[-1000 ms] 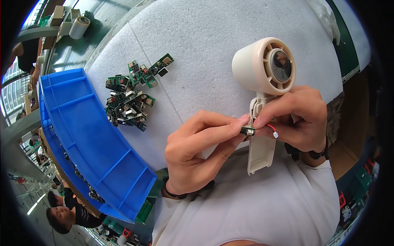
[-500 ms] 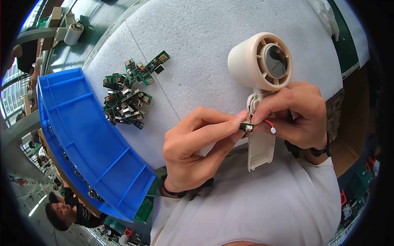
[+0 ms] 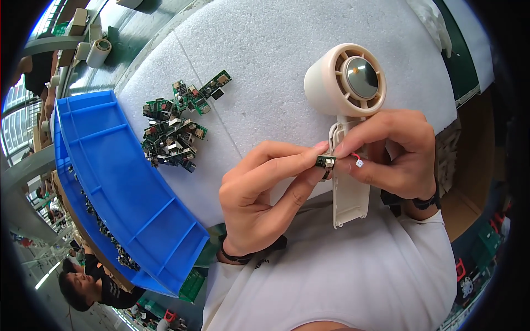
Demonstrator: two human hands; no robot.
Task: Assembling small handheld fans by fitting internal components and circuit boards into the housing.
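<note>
Left hand: fingers pinched tight on small green circuit board, just beside the open handle of cream fan. Right hand: fingers curled closed around cream fan below its head, white connector on red wire poking out. Board pile on foam sheet, near blue bin.

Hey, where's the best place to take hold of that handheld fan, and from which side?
I'd probably grip the handheld fan around its barrel-shaped head, coming from the left, behind the shiny front disc: that smooth wall looks free, while the right hand and the left hand, pinching a green circuit board, crowd the slimmer body below.
</note>
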